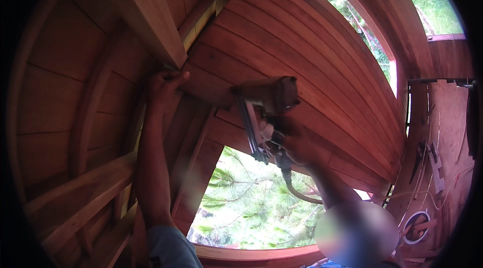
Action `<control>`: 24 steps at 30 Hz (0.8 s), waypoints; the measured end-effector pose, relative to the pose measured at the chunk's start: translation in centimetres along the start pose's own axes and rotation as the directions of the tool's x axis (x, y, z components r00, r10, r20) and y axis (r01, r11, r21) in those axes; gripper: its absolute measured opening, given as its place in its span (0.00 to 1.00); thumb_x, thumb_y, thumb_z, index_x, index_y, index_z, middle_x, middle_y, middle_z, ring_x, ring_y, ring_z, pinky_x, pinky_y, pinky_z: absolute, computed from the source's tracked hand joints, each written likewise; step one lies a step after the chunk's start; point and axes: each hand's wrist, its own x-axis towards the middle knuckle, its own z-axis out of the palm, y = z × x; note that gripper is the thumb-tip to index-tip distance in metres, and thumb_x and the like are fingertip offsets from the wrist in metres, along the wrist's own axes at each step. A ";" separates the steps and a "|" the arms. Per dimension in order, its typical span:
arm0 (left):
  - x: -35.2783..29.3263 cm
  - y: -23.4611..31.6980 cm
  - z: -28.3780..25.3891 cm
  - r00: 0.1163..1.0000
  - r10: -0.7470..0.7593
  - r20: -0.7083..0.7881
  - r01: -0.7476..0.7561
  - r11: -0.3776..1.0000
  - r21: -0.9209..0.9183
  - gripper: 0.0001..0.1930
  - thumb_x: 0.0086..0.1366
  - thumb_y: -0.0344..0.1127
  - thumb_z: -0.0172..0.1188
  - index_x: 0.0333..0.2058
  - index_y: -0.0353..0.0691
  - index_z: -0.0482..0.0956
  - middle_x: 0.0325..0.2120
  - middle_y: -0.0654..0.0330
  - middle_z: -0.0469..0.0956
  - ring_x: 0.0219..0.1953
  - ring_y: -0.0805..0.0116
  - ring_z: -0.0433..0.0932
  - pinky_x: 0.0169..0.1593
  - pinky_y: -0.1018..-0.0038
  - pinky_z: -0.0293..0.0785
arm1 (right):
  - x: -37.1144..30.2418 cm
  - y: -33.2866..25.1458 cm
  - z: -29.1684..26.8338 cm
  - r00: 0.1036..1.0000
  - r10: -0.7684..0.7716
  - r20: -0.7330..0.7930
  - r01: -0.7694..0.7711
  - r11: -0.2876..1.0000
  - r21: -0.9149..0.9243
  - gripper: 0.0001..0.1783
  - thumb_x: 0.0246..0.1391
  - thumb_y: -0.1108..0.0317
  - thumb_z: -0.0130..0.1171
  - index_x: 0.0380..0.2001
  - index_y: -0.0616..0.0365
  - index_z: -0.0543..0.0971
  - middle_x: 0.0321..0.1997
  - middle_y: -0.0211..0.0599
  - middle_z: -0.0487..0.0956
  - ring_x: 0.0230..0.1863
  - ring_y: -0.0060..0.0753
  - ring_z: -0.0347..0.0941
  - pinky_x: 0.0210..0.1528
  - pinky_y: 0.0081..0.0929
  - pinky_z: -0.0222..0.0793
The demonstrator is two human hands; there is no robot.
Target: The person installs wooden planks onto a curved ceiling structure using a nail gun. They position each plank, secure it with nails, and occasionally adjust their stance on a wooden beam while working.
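Observation:
My right hand (292,140) is wrapped round the handle of a nail gun (269,92), which I hold up in front of the reddish board wall. The tool's dark head points up and to the right, its slim magazine hangs down on the left, and an air hose (297,193) runs from its lower end. My left hand (166,84) is raised at the lower end of a thick wooden beam (151,21), its curled fingers pressed against the wood. The exact grip there is partly hidden. The nail gun is apart from the beam.
Plank walls with a curved rib (93,102) and rails (90,195) stand on the left. Below the nail gun is a window opening (251,207) with green branches outside. Far right are a plank surface (453,132), clamp-like tools (435,165) and a thin cord.

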 end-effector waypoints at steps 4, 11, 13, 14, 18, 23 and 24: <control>-0.1 0.6 0.0 0.997 -0.054 0.046 0.056 0.998 -0.030 0.18 0.55 0.41 0.75 0.37 0.32 0.84 0.34 0.62 0.82 0.37 0.75 0.77 0.45 0.74 0.72 | -0.4 -0.6 -1.1 0.996 0.024 -0.080 -0.019 0.997 0.068 0.23 0.59 0.48 0.64 0.40 0.59 0.75 0.24 0.27 0.74 0.23 0.18 0.70 0.26 0.22 0.65; 0.5 -0.4 0.0 1.000 0.003 0.026 -0.002 1.000 -0.011 0.20 0.54 0.42 0.76 0.37 0.32 0.84 0.33 0.60 0.82 0.36 0.74 0.77 0.45 0.74 0.72 | -0.2 -0.1 -1.5 0.996 0.027 -0.090 -0.022 0.998 0.052 0.24 0.59 0.48 0.64 0.41 0.59 0.73 0.24 0.28 0.74 0.22 0.19 0.70 0.24 0.22 0.65; 0.5 -0.3 0.0 1.000 0.011 0.010 -0.011 1.000 -0.001 0.20 0.53 0.42 0.76 0.36 0.32 0.84 0.32 0.60 0.82 0.36 0.74 0.77 0.44 0.74 0.72 | -0.2 0.0 -0.9 0.995 0.033 -0.090 -0.028 0.998 0.055 0.24 0.59 0.48 0.64 0.40 0.59 0.73 0.24 0.28 0.74 0.22 0.19 0.70 0.24 0.22 0.65; 0.6 -0.5 -0.2 1.000 0.009 0.013 -0.009 1.000 0.004 0.20 0.53 0.42 0.76 0.36 0.31 0.84 0.32 0.59 0.82 0.36 0.74 0.77 0.44 0.74 0.72 | -0.3 0.0 -0.7 0.995 0.036 -0.089 -0.031 0.998 0.058 0.25 0.59 0.47 0.64 0.40 0.59 0.73 0.24 0.29 0.74 0.22 0.19 0.70 0.24 0.22 0.65; 0.2 0.0 -0.2 1.000 0.008 0.007 -0.008 1.000 -0.027 0.20 0.54 0.42 0.75 0.36 0.31 0.83 0.33 0.59 0.82 0.36 0.74 0.77 0.44 0.74 0.72 | -0.1 -0.1 -0.5 0.999 0.020 -0.038 -0.018 0.998 0.058 0.24 0.58 0.46 0.65 0.40 0.56 0.73 0.24 0.27 0.73 0.22 0.20 0.70 0.25 0.23 0.66; 0.5 -0.2 -0.3 1.000 0.007 0.025 -0.007 1.000 0.006 0.19 0.54 0.43 0.75 0.35 0.33 0.84 0.32 0.60 0.82 0.36 0.74 0.77 0.44 0.74 0.71 | 0.3 -0.8 -0.1 0.998 0.049 -0.037 -0.050 0.999 -0.021 0.25 0.58 0.45 0.65 0.37 0.58 0.75 0.24 0.27 0.74 0.22 0.19 0.70 0.25 0.21 0.64; 0.6 -0.4 -0.2 1.000 0.011 0.025 -0.011 1.000 -0.009 0.18 0.54 0.43 0.75 0.35 0.33 0.84 0.32 0.61 0.82 0.36 0.75 0.77 0.44 0.74 0.71 | 0.3 -0.8 -0.2 0.998 0.049 -0.033 -0.049 0.999 -0.017 0.25 0.57 0.45 0.65 0.37 0.58 0.75 0.24 0.27 0.74 0.23 0.18 0.70 0.25 0.21 0.64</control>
